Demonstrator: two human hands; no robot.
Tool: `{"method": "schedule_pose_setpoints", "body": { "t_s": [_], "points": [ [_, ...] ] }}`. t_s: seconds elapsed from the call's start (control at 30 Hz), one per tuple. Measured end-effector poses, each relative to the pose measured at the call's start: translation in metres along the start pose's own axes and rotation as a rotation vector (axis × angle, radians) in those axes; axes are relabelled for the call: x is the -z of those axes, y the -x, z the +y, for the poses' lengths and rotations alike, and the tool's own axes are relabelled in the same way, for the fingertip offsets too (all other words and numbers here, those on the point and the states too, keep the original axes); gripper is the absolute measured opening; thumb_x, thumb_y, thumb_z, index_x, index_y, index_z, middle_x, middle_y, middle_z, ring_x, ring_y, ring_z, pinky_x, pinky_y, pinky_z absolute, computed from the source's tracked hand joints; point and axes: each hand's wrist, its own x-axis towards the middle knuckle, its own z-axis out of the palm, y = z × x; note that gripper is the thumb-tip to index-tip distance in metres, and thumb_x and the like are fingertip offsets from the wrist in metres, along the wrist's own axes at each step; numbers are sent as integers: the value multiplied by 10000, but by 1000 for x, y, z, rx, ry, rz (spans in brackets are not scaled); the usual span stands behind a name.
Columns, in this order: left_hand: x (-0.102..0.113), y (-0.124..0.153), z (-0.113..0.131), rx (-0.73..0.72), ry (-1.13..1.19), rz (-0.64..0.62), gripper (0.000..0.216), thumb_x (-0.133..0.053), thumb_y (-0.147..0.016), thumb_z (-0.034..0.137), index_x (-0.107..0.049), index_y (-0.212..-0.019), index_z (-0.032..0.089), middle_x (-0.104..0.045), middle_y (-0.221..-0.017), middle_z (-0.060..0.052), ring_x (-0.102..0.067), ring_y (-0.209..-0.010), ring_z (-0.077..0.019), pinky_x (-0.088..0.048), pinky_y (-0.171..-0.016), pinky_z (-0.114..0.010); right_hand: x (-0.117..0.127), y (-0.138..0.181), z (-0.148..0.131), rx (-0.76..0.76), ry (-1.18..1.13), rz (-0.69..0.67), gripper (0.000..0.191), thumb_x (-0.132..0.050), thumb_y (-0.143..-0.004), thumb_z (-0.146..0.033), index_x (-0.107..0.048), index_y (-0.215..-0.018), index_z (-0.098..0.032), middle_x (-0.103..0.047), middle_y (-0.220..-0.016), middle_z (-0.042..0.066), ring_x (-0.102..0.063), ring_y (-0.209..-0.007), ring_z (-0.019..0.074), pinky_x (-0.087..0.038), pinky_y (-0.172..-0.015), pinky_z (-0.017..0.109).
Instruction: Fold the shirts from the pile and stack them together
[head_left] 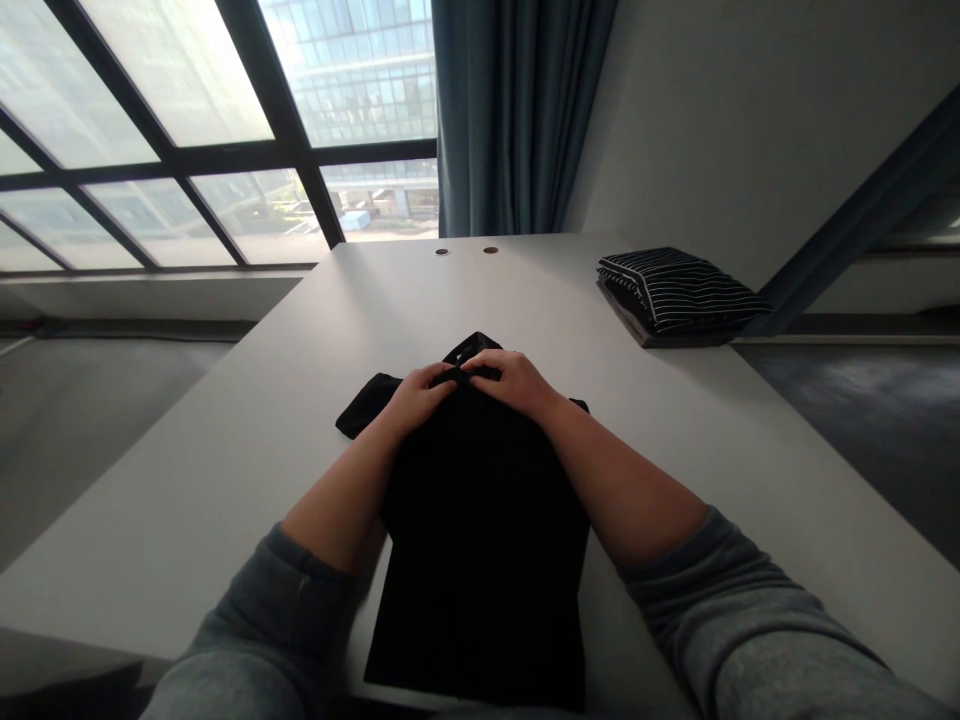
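A black garment (480,540) lies lengthwise on the white table (225,440), reaching from the near edge to the middle. My left hand (418,397) and my right hand (512,381) rest side by side on its far end. Fingers of both are curled and pinch the dark cloth at the collar area. A short sleeve of the garment sticks out to the left of my left hand. Grey sleeves cover both my forearms near the elbows.
A folded black-and-white striped garment (675,293) sits on a grey one at the table's far right edge. Two round cable holes (466,250) mark the far side. Behind stand a large window (225,130), a blue curtain (517,110) and a white wall.
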Motion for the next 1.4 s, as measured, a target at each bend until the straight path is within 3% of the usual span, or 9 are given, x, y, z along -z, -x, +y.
{"method": "schedule_pose_setpoints", "body": {
  "t_s": [0.27, 0.4, 0.63, 0.9, 1.07, 1.23, 1.4],
  "points": [
    [1, 1, 0, 5, -60, -15, 304, -688, -861, 445, -791, -999, 194, -766, -932, -37, -678, -888, -228, -507, -833, -323, 4, 0, 2, -98, -67, -102, 186, -701, -804, -237, -789, -967, -220, -770, -993, 10, -702, -957, 195, -523, -928, 325],
    [-4, 0, -1, 12, -125, 40, 306, -681, -885, 465, -765, -1019, 202, -767, -967, -41, -681, -906, -230, -496, -851, -335, 4, 0, 4, -136, -104, -105, 196, -710, -807, -263, -792, -975, -205, -766, -971, 13, -695, -920, 186, -522, -912, 318],
    [-10, -1, -5, -67, -149, 175, 189, -686, -868, 372, -592, -935, 222, -677, -905, 0, -628, -887, -192, -480, -871, -329, 5, 1, 12, -189, -181, -108, 210, -750, -825, -340, -825, -972, -210, -788, -921, 13, -722, -908, 193, -526, -891, 306],
    [-17, 1, -2, -178, -236, 175, 89, -598, -910, 284, -569, -982, 240, -684, -1021, -4, -629, -975, -188, -472, -918, -321, 3, 1, 16, -169, -244, -66, 230, -746, -860, -434, -825, -886, -220, -797, -968, 23, -725, -934, 208, -534, -858, 300],
    [-20, 5, 8, -118, -308, 134, 96, -558, -941, 285, -630, -968, 228, -709, -940, 3, -639, -850, -179, -486, -842, -316, 1, 1, 9, -161, -116, 1, 206, -715, -880, -390, -811, -884, -208, -782, -892, 17, -707, -861, 186, -513, -799, 285],
    [-27, 7, 14, -53, -431, 216, 189, -743, -845, 356, -681, -966, 226, -739, -919, -4, -666, -856, -209, -495, -837, -332, -5, 1, 7, -166, -25, 22, 182, -692, -900, -347, -805, -897, -205, -778, -896, 23, -698, -849, 179, -503, -787, 284],
    [-28, 5, 12, 21, -464, 256, 156, -751, -842, 319, -736, -966, 226, -765, -910, -20, -690, -843, -220, -507, -828, -341, -2, 0, 10, -157, -28, -25, 166, -680, -905, -317, -800, -925, -205, -779, -924, 22, -707, -880, 183, -513, -822, 291]
  ]
}}
